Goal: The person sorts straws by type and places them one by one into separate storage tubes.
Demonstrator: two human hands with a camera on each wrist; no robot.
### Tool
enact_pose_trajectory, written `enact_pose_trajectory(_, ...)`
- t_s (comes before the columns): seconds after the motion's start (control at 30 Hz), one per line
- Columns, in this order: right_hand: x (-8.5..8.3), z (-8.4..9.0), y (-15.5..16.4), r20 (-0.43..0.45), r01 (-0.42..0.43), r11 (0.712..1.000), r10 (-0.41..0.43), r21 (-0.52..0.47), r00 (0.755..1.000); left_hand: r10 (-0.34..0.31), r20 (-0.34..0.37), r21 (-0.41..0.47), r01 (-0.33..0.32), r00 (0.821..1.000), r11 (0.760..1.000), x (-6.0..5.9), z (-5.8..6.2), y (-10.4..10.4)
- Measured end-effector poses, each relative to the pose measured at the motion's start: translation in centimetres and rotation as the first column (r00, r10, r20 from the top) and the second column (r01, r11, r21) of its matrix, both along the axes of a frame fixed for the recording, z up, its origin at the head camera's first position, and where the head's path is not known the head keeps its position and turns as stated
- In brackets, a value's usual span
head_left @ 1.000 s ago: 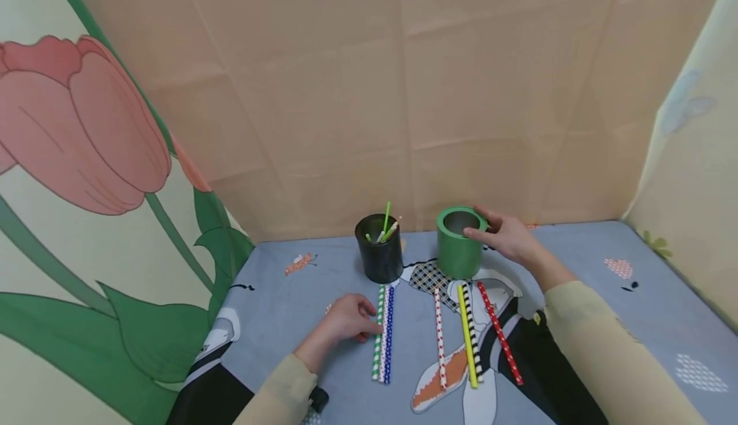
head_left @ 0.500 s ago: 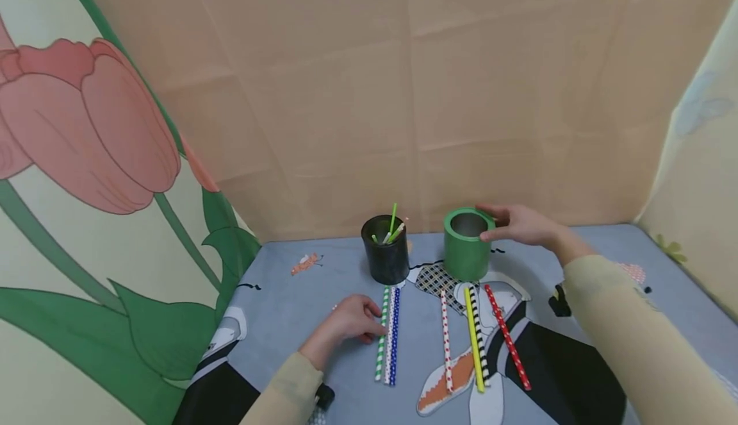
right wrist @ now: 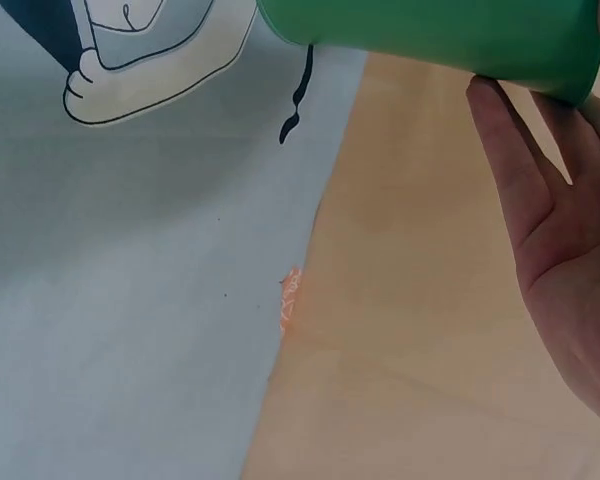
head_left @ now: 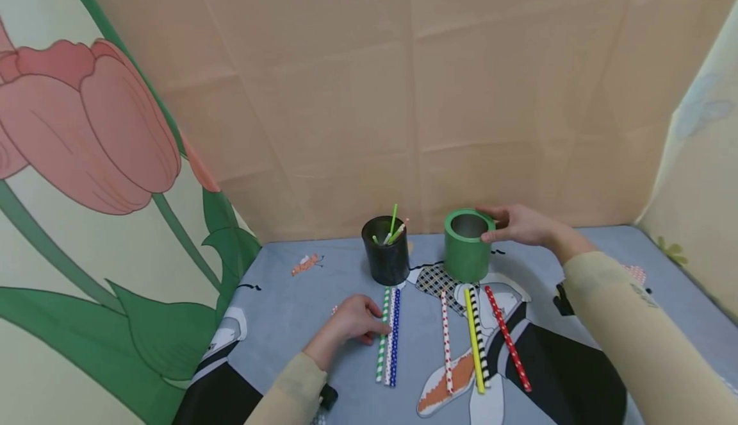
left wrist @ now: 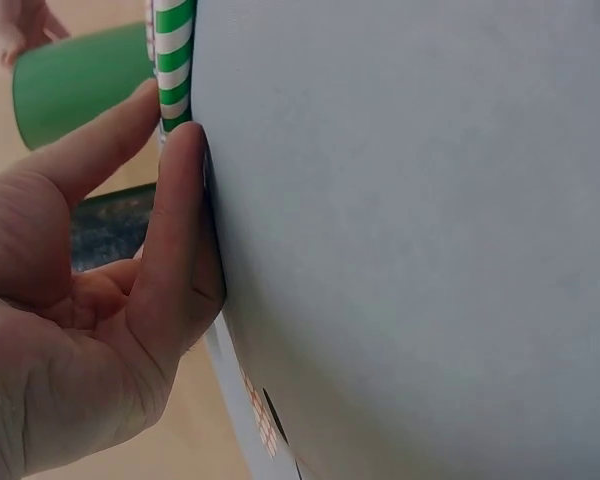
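Observation:
My left hand is at three patterned paper straws lying side by side. Its thumb reaches over them, and its fingertips meet the green-striped straw, which is pinched between thumb and forefinger. The white straw and the blue straw lie against it. My right hand holds the rim of a green cup that stands upright on the cloth, thumb at the near side and fingers behind. In the right wrist view, fingertips touch the cup's side. The cup's visible inside shows no straws.
A black cup with several short green and pale sticks stands left of the green cup. Lying to the right are a red-dotted white straw, a yellow straw, a black-striped straw and a red straw. A brown sheet hangs behind.
The left thumb has moved slightly right, farther over the straws. The right hand stays at the green cup's rim; its forearm has swung outward. The whole head view has shifted a little.

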State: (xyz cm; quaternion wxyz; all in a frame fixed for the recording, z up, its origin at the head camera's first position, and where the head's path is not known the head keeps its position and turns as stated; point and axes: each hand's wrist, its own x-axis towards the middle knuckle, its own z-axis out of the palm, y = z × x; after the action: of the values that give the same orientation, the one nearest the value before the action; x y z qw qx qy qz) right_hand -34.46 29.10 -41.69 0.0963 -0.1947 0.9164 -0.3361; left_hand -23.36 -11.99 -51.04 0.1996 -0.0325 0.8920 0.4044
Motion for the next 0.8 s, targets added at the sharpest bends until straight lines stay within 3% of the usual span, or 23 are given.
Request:
enact_pose_trajectory(0.57, -0.65, 0.2, -0.57, 0.036, 0.006, 1.0, -0.007, 0.019, 0.999, -0.018, 0.026, 0.068, 0.016, 0.999, 0.998, -0.46, -0.06, -0.9)
enact_pose_trajectory(0.8, -0.75, 0.26, -0.69, 0.04, 0.019, 1.0, -0.02, 0.022, 0.999, -0.004, 0.017, -0.021, 0.004, 1.0, 1.0, -0.65, 0.31, -0.45)
